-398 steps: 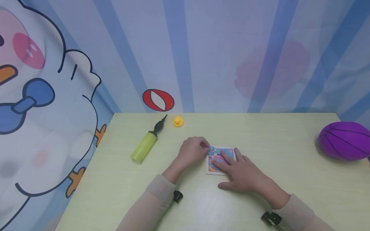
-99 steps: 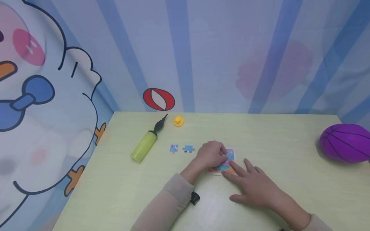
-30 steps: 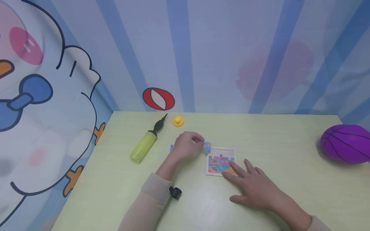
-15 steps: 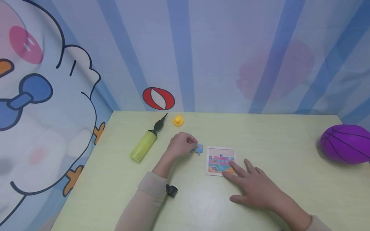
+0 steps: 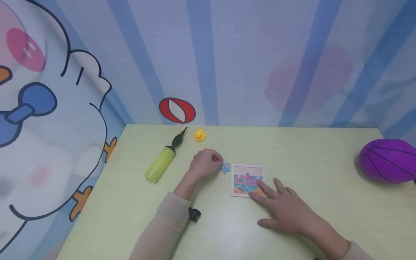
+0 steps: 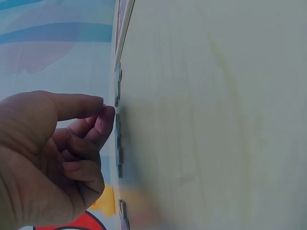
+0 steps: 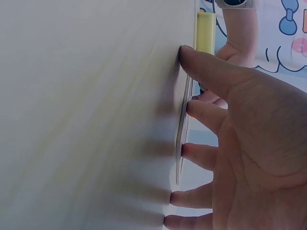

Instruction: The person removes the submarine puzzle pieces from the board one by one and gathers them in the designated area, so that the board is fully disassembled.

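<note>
A small square jigsaw puzzle in a white frame lies on the table; its upper part shows bare backing. My right hand has spread, straight fingers, some resting on the frame's lower right edge. Left of the frame lies a blue jigsaw piece. Beside that piece is my left hand, thumb and index tips together, other fingers curled. In the left wrist view nothing shows between those tips; one piece, another piece and a third piece lie flat on the table near them.
A yellow-green hand pump with a black nozzle lies left of my left hand. A yellow rubber duck sits near the table's back edge. At the far right rests a purple ball. A printed cloth hangs behind the table.
The puzzle's top pieces came out of the frame. My left hand carried the latest piece left, laid it beside the frame and let go. My right hand slid down to the frame's lower edge.
</note>
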